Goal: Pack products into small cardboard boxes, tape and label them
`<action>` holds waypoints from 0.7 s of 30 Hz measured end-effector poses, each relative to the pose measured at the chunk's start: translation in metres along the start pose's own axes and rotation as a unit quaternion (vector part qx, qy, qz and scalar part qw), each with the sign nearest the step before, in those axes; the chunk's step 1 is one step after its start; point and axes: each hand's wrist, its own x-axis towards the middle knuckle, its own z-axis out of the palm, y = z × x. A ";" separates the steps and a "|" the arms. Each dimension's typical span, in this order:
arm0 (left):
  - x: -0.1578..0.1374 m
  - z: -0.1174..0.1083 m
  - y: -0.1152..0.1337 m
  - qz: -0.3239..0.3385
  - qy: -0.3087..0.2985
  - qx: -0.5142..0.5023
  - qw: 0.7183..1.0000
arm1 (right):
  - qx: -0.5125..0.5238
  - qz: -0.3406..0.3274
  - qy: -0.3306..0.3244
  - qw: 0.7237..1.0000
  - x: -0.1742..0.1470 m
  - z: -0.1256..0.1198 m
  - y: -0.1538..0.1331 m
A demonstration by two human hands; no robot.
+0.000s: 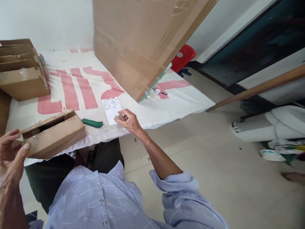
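At the near left of the table, my left hand grips the left end of a small cardboard box, its thumb on the near side and its fingers on the far side. The box has a long opening along its top; its inside is dark. My right hand pinches a small brown piece with something shiny by the fingertips, too small to make out. That hand is over the lower edge of a white paper sheet with small drawn marks. Between box and sheet lies a green-handled tool, perhaps a cutter.
Several cardboard boxes stand at the far left. A large cardboard sheet rises at the back of the cloth-covered table. Glasses lie under its lower right edge. A red chair and a wooden pole are to the right.
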 end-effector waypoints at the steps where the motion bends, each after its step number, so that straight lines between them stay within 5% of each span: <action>1: 0.002 -0.001 -0.005 -0.001 0.001 -0.005 1.000 | -0.012 0.006 0.030 0.999 0.007 -0.007 0.009; 6: 0.009 -0.007 -0.029 -0.009 0.000 -0.021 1.000 | -0.099 0.028 0.164 0.981 0.046 -0.031 0.058; 13: 0.012 -0.019 -0.046 -0.056 -0.065 -0.013 0.996 | -0.081 -0.018 0.195 0.977 0.061 -0.031 0.068; 17: 0.015 -0.020 -0.050 -0.044 -0.093 -0.003 0.995 | -0.052 -0.074 0.155 0.984 0.060 -0.015 0.021; 21: 0.018 -0.021 -0.060 -0.028 -0.089 -0.018 0.995 | 0.017 -0.210 0.027 0.977 0.049 0.019 -0.074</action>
